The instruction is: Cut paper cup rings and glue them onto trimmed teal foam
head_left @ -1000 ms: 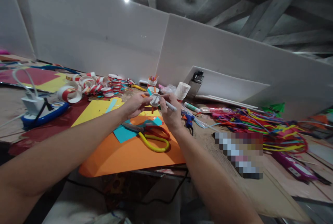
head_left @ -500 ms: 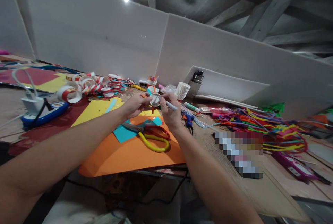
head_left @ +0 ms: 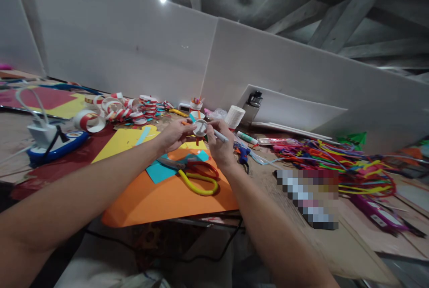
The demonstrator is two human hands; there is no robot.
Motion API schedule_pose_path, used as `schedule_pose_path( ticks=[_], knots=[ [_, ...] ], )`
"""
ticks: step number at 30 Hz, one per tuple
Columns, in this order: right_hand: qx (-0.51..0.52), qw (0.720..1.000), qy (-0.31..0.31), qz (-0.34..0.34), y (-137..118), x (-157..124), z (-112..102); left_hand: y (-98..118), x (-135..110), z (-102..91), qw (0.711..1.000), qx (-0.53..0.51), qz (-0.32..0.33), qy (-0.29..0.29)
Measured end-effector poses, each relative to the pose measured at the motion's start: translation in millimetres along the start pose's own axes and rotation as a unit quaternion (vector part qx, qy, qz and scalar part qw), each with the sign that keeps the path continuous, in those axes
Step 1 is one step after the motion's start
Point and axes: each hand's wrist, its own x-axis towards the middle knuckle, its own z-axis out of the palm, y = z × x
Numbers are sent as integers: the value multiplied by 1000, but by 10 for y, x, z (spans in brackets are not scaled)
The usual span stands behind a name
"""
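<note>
My left hand (head_left: pixel 177 136) grips a small white paper cup (head_left: pixel 200 126) with orange strips sticking out of it, its mouth tilted toward me. A white marker (head_left: pixel 220 135) is held like a pen in my right hand (head_left: pixel 221 147), whose fingertips are at the cup's right rim. The marker's tip is hidden by the fingers. Below the hands, scissors (head_left: pixel 189 183) with red and yellow handles lie across teal paper (head_left: pixel 157 173) and a large orange sheet (head_left: pixel 157 207). Another cup (head_left: pixel 197 115) with teal and orange strips stands just behind.
White paper cups (head_left: pixel 235 116) are stacked near a dark-capped bottle (head_left: pixel 252 108). On the right lie a blue glue gun (head_left: pixel 244 153) and colourful pipe cleaners (head_left: pixel 315 156). Red-and-white paper rings (head_left: pixel 112 108) and a blue power strip (head_left: pixel 72 141) occupy the left.
The cup has turned very slightly in my left hand. Both hands stay in nearly the same place.
</note>
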Motion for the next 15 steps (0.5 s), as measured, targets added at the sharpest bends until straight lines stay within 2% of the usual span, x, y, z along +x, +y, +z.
schedule_pose_path(
  ticks=[9,15],
  knots=[
    [-14,999,-28,-7,21,-4,-1,12,-11,4,1000,4,-7,8],
    [8,1000,6,-5,-34,10,-25,4,-6,1,1000,-6,3,13]
  ],
)
